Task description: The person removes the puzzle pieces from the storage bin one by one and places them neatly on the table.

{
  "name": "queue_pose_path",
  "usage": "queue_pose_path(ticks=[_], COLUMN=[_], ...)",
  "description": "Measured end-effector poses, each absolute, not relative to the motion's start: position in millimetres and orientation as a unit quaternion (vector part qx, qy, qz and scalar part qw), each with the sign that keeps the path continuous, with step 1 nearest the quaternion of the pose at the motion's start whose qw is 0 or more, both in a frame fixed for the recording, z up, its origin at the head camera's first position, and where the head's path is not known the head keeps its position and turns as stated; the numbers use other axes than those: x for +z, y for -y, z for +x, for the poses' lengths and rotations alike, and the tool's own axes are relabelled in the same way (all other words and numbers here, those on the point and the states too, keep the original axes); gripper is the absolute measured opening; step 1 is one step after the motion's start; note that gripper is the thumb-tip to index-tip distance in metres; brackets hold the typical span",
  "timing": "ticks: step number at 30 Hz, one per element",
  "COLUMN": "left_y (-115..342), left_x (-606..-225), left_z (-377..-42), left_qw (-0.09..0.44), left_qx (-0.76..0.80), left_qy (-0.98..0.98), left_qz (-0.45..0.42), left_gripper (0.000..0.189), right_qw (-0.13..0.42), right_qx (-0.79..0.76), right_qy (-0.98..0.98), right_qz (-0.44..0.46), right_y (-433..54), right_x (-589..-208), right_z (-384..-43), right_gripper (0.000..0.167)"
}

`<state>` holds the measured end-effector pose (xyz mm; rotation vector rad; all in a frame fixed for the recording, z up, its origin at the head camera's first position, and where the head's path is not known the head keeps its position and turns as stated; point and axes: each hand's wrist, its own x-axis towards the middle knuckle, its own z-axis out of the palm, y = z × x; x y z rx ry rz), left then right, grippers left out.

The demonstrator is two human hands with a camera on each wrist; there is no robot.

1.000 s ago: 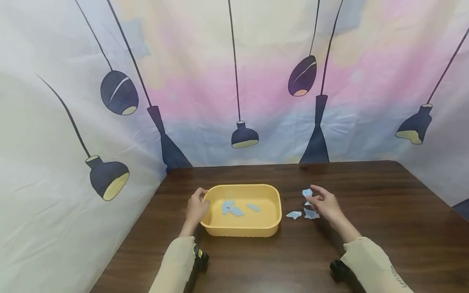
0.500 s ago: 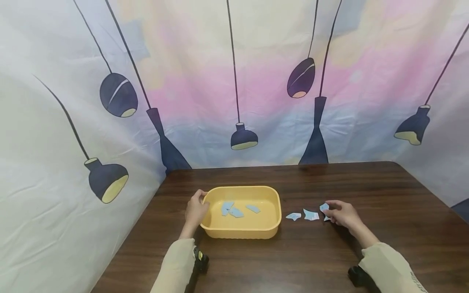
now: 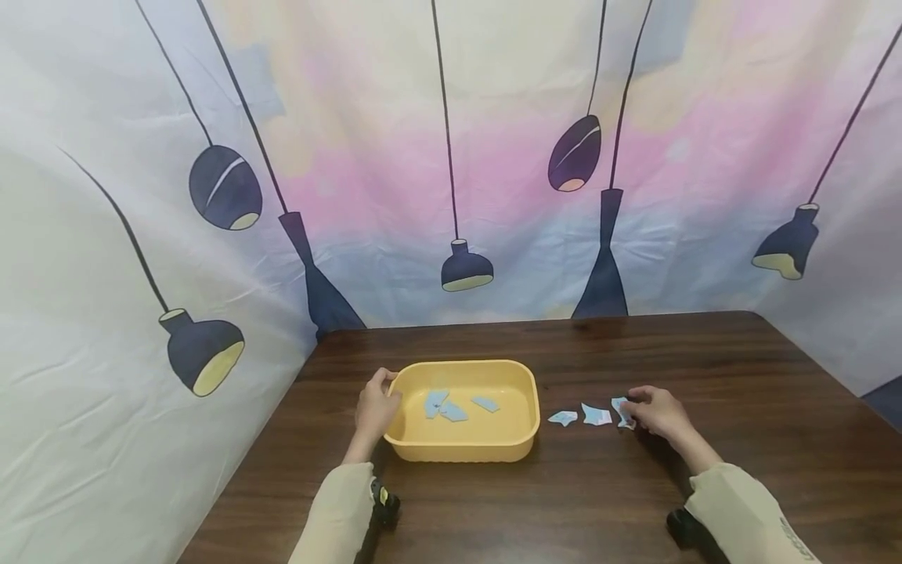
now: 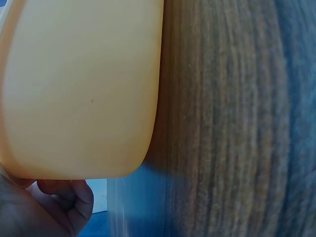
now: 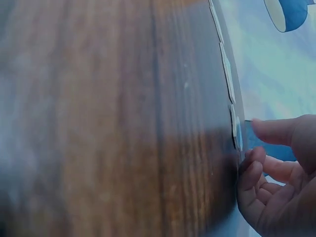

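Note:
My left hand (image 3: 376,406) grips the left end of a yellow plastic tray (image 3: 461,453), and its curled fingers (image 4: 81,197) show against the tray's end in the left wrist view. Inside the tray lie three light-blue flat pieces with jagged edges. On the table to its right, three similar pieces form a row: a left piece (image 3: 563,418), a middle piece (image 3: 596,414) and a right piece (image 3: 622,411). My right hand (image 3: 661,413) is at the right piece's right side. Its thumb and fingers stand apart beside that piece, which lies flat in the right wrist view.
The dark wooden table (image 3: 535,509) extends around the tray and pieces. A fabric backdrop (image 3: 395,196) printed with hanging lamps rises behind its far edge. A black device (image 3: 386,505) sits on the left wrist, and another (image 3: 680,529) on the right.
My right hand has moved right and toward me with a light-blue piece, which now lies flat at the row's right end with the fingers off it. The left hand stays on the tray.

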<state>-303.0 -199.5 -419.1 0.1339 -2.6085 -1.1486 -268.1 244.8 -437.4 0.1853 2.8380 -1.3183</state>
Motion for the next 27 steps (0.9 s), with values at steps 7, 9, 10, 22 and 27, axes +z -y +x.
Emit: queue_pose_path(ticks=[7, 9, 10, 22, 27], left_y=[200, 200, 200, 195, 199], left_x=[-420, -420, -420, -423, -420], left_z=[-302, -302, -302, -303, -301], left_qw=[0.144, 0.145, 0.145, 0.143, 0.143], left_qx=[-0.396, -0.395, -0.395, -0.393, -0.393], left_qy=[0.906, 0.906, 0.906, 0.907, 0.907], left_qz=[0.041, 0.04, 0.041, 0.039, 0.051], left_gripper=[0.033, 0.033, 0.033, 0.035, 0.035], right_qw=[-0.037, -0.035, -0.034, 0.008, 0.02], right_qx=[-0.399, -0.426, -0.44, -0.589, -0.606], right_qy=[-0.916, -0.904, -0.897, -0.806, -0.788], right_qz=[0.036, 0.026, 0.018, -0.067, -0.106], right_y=[-231, -220, -214, -118, -74], right_x=[-424, -418, -415, -392, -392], right_z=[-266, -265, -265, -260, -271], right_gripper=[0.05, 0.05, 0.05, 0.035, 0.031])
